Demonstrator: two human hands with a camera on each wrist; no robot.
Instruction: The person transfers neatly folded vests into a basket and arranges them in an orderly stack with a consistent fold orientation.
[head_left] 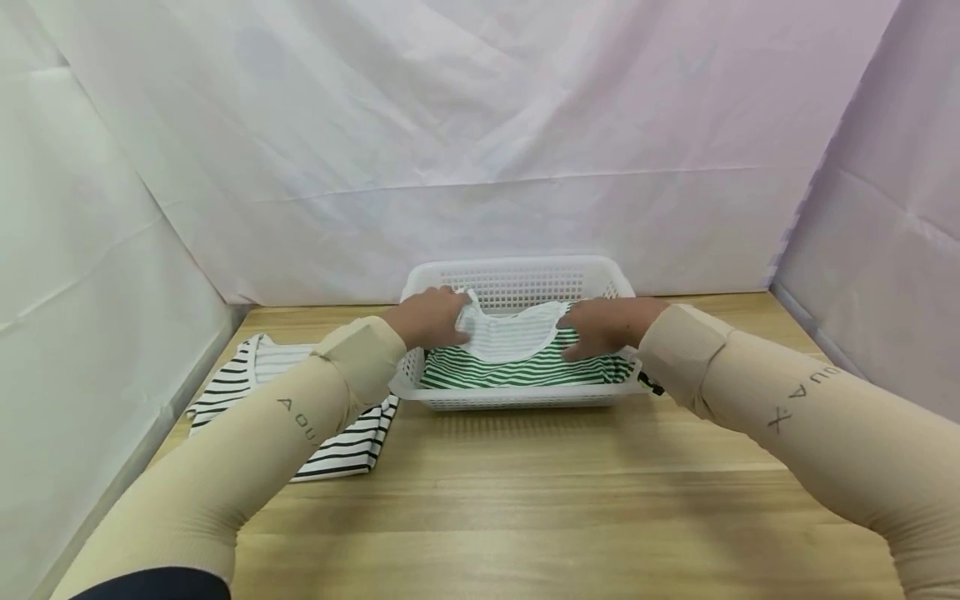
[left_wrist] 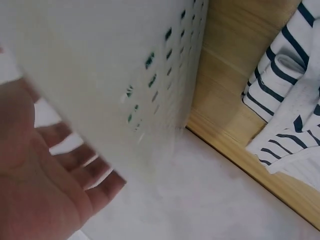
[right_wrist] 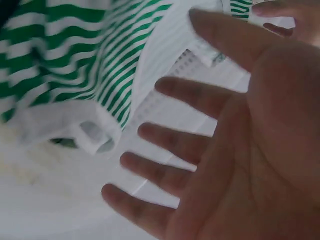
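Note:
A green-and-white striped shirt [head_left: 510,373] with a white neckline lies in a white perforated plastic basket [head_left: 517,400]. My left hand [head_left: 433,318] is over the basket's left end, near the neckline. In the left wrist view its fingers [left_wrist: 82,162] extend beside the basket's wall [left_wrist: 115,85], relaxed and apart. Over the right end hovers my right hand [head_left: 606,325], close to the shirt. Seen from the right wrist, that hand [right_wrist: 220,145] has its fingers spread with nothing between them, and the green-striped fabric [right_wrist: 55,50] shows beyond them.
A folded white shirt with black stripes [head_left: 341,454] lies left of the basket, partly behind my left forearm. Both rest on a wooden table [head_left: 510,508]. White cloth walls [head_left: 480,150] enclose the back and sides. A small black-and-yellow item [head_left: 649,383] shows at the basket's right end.

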